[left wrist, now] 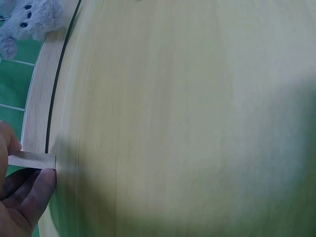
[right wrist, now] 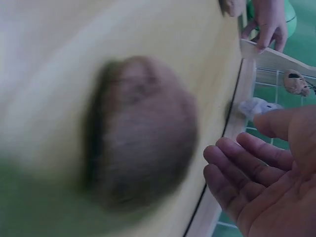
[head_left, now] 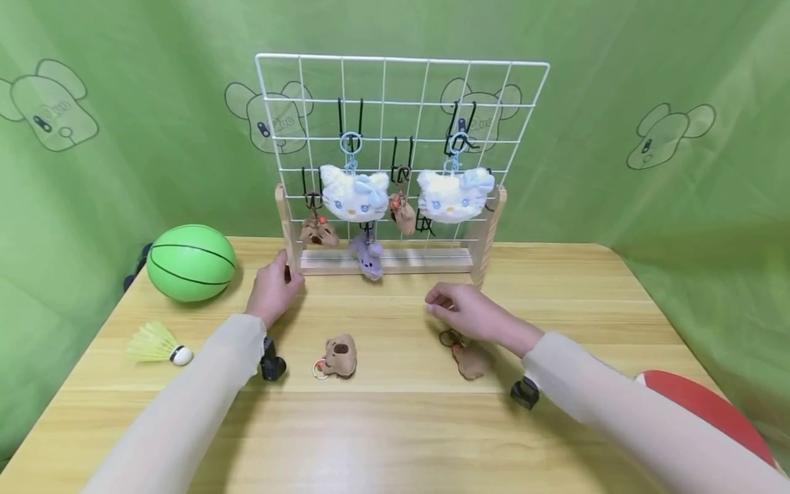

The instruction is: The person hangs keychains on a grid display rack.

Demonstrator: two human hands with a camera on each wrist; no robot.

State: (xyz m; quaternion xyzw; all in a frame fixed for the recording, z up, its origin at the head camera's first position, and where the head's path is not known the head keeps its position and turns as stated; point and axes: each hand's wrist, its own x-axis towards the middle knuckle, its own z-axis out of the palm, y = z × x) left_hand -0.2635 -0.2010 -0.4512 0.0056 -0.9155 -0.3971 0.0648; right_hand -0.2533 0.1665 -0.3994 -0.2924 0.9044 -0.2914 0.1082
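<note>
My left hand grips the lower left end of the wooden stand under a white wire grid rack; the left wrist view shows thumb and fingers on opposite sides of the wooden upright. Above the table, to the right, my right hand holds nothing, its fingers loosely bent. Just below it lies a brown plush keychain, face hidden, large and blurred in the right wrist view. Another brown plush keychain, with a dark nose, lies between the arms.
Two white cat-head plush keychains, two brown ones and a purple one hang from black hooks on the grid. At left are a green ball and a shuttlecock. A red paddle is partly behind my right sleeve.
</note>
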